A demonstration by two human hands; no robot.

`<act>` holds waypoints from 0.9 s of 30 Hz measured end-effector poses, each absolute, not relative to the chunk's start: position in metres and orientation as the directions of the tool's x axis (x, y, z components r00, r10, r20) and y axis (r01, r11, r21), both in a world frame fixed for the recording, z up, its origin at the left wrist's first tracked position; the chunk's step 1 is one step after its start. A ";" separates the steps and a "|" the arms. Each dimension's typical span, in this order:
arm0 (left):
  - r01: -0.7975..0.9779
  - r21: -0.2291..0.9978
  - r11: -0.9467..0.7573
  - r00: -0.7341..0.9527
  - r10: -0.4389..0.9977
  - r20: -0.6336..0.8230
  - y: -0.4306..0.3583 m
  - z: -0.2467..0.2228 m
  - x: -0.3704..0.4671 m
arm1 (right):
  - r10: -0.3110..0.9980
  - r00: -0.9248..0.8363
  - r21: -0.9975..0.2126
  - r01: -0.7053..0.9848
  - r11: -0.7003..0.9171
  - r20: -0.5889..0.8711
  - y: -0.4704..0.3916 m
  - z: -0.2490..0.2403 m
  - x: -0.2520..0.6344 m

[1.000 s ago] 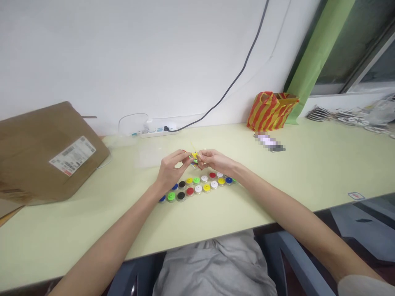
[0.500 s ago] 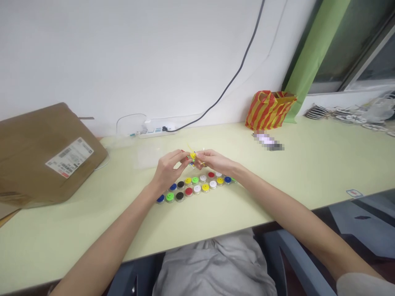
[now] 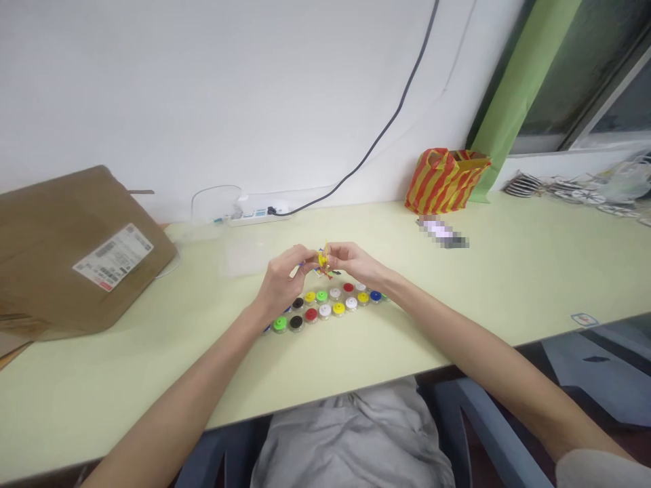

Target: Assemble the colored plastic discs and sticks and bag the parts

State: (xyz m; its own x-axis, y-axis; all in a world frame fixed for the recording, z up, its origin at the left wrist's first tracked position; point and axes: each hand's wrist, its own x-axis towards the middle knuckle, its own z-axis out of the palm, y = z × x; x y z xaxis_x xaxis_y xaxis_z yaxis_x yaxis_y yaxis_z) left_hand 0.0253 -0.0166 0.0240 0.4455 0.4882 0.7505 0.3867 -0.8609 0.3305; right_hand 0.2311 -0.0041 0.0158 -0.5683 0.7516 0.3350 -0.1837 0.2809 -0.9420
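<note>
A small yellow plastic piece (image 3: 323, 258) with thin projecting arms is pinched between the fingertips of both hands above the table. My left hand (image 3: 283, 274) grips it from the left with thumb and fingers. From the other side, my right hand (image 3: 357, 262) has its thumb and fingers closed on it. Behind and below the fingertips lie small coloured pieces (image 3: 334, 273), mostly covered by the hands. Nearer to me, two rows of round clear-based pieces with coloured tops, such as a red one (image 3: 310, 314) and a green one (image 3: 280, 323), stand on the table.
A brown cardboard parcel (image 3: 45, 271) with a label lies at the left. Against the wall is a power strip (image 3: 257, 215) with a black cable. A striped bag (image 3: 445, 181) and a blurred phone-like object (image 3: 441, 232) are at the right, with flat reels (image 3: 580, 191) beyond.
The yellow piece has turned between the fingers, its thin arm now more upright. Both hands have shifted slightly; the left moved a little to the right.
</note>
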 end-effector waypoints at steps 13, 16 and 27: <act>0.403 0.235 -0.884 0.470 0.421 0.776 -0.016 0.017 0.025 | 0.781 -0.511 -0.933 -0.202 0.297 0.359 -0.001 0.013 0.229; 0.410 0.222 -0.885 0.473 0.415 0.777 -0.016 0.018 0.024 | 0.779 -0.517 -0.934 -0.220 0.281 0.356 -0.001 0.012 0.228; 0.413 0.130 -0.901 0.525 0.352 0.775 -0.016 0.018 0.023 | 0.766 -0.543 -0.939 -0.178 0.294 0.343 0.001 0.009 0.229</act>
